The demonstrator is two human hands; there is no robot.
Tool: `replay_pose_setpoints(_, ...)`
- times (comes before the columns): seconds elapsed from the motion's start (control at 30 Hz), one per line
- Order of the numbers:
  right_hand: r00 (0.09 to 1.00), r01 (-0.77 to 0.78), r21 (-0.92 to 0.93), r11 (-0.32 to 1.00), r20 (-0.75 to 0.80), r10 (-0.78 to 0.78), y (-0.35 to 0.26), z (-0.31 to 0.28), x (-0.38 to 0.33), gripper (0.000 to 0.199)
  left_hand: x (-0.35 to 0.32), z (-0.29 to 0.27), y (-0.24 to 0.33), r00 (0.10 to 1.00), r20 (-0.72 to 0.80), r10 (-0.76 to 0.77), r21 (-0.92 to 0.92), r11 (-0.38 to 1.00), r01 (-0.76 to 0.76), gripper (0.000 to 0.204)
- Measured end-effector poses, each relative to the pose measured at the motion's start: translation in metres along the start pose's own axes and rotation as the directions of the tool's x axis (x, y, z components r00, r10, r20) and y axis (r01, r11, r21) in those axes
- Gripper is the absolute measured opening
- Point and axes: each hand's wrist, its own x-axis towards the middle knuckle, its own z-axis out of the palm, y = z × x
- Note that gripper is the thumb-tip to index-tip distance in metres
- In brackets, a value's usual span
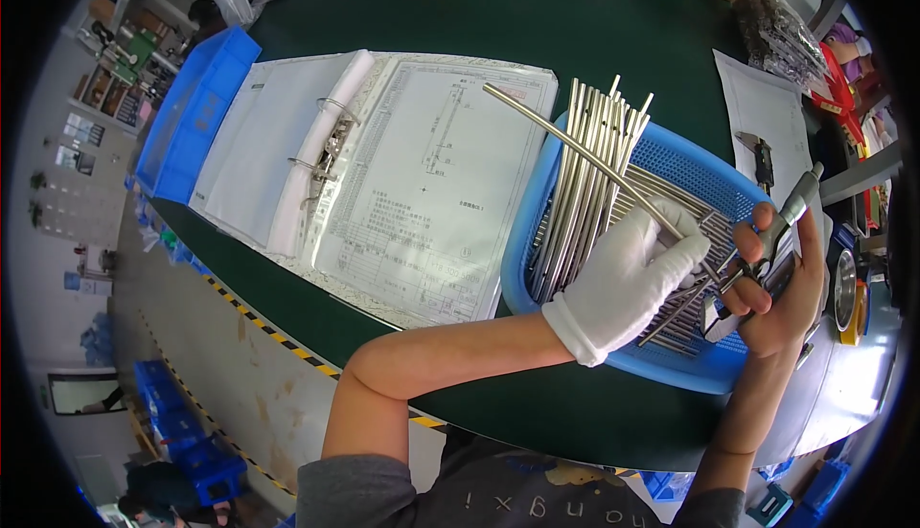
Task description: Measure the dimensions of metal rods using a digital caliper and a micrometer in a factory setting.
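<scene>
My left hand (628, 274), in a white glove, is closed round a long, thin metal rod (565, 140). The rod slants up to the left over the basket and the binder page. Its lower end runs toward my bare right hand (781, 279), whose fingers are wrapped round a silver micrometer (793, 204). Part of the tool is hidden by those fingers, and I cannot make out whether the rod touches it. Under both hands stands a blue perforated basket (517, 264) of similar metal rods (580, 193); some lie in a bundle, others crosswise beneath.
Left of the basket an open ring binder (383, 312) with a drawing page lies on the dark green table (431, 15). A blue bin (196, 116) borders it. A caliper (760, 159) rests on a paper sheet (743, 97) at right, near bagged parts (776, 34).
</scene>
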Motion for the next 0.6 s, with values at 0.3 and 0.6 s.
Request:
replay_pose_setpoints(0.3, 1.000, 0.000, -0.006, 1.000, -0.003, 0.000, -0.0018, 0.0020, -0.0011, 0.050, -0.0011, 0.0001, 0.0033, 1.000, 0.014, -0.004, 0.001, 1.000, 0.004, 0.015)
replay_pose_setpoints(0.6, 1.000, 0.015, -0.018, 1.000, -0.019, -0.015, 0.0029, 0.0064, -0.0030, 0.049, -0.0047, -0.0019, 0.0069, 1.000, -0.015, -0.013, 0.028, 1.000, 0.014, 0.020)
